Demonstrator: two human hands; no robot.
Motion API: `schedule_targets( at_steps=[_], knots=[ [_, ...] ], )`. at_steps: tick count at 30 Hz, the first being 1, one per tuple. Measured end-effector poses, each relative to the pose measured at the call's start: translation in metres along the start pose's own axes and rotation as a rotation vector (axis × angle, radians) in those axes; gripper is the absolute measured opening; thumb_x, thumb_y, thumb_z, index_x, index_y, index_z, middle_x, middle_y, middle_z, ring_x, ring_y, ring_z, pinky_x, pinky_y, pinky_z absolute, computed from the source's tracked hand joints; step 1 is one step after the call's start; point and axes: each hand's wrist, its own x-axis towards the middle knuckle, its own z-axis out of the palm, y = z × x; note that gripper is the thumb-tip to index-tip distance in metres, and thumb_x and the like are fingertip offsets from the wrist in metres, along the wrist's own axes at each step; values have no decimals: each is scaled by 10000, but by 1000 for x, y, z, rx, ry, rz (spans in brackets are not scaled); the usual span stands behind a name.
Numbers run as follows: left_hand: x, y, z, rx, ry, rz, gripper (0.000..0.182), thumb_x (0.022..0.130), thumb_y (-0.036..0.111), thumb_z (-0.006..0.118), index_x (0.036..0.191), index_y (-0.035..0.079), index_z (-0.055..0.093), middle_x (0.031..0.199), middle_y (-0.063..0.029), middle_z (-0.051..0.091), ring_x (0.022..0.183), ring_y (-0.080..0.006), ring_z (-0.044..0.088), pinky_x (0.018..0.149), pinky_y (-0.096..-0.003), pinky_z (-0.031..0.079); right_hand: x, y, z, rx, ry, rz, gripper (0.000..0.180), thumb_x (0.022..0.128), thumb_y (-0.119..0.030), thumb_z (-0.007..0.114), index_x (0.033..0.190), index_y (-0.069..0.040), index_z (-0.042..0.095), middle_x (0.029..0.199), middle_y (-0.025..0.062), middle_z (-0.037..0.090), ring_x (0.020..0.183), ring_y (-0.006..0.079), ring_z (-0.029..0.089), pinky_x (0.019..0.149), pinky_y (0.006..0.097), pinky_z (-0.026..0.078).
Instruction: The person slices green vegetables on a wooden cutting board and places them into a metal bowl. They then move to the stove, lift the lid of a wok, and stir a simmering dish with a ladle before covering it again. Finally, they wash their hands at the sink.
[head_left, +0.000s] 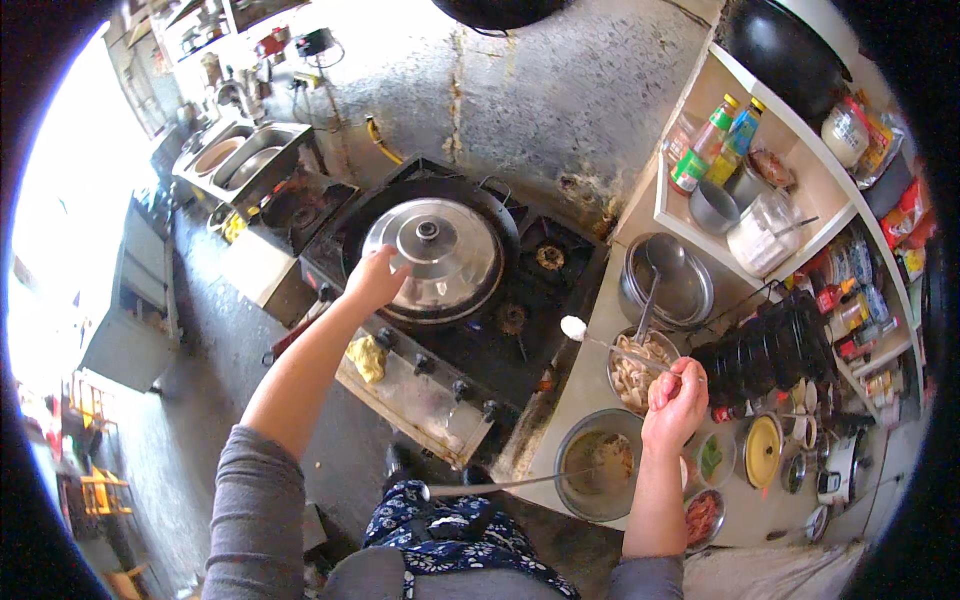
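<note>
My left hand (377, 279) reaches over the near left edge of a domed metal lid (457, 262), its fingers apart; whether it touches the lid I cannot tell. The lid covers a black wok (510, 225) on a gas stove. In my right hand (676, 401) is a thin-handled spoon (616, 349). A heap of white granules or powder (574, 328) fills its bowl. Beneath the spoon stands a bowl of pale sliced food (636, 369) with a metal ladle (651, 296) above it. Beside my right wrist is a grey pot (574, 491) of cloudy liquid with a long handle sticking out.
A bare burner (550, 256) lies right of the wok. Stacked metal pots (630, 277) stand behind the sliced food. A shelf (825, 225) holds sauce bottles (705, 146) and a bag of white stuff (763, 232). A bowl of raw meat (703, 517) sits near my right forearm. A yellow cloth (367, 358) hangs at the stove front.
</note>
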Motion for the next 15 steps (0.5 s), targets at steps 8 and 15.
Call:
schedule_targets(
  at_steps=[8, 15],
  knots=[
    [122, -10, 47, 237, -255, 202, 473, 784, 282, 650, 1128, 16, 463, 1034, -256, 565, 983, -394, 570, 802, -437, 491, -26, 32, 79, -62, 222, -117, 205, 943, -225, 462, 819, -67, 502, 531, -14, 401, 400, 73, 326, 371, 231, 249],
    [159, -13, 40, 434, -367, 434, 422, 725, 283, 649, 1021, 16, 512, 881, -188, 655, 837, -336, 646, 731, -418, 519, -42, 42, 121, -114, 280, -163, 201, 949, -212, 449, 829, -64, 514, 542, -1, 408, 401, 82, 331, 376, 236, 256]
  ],
)
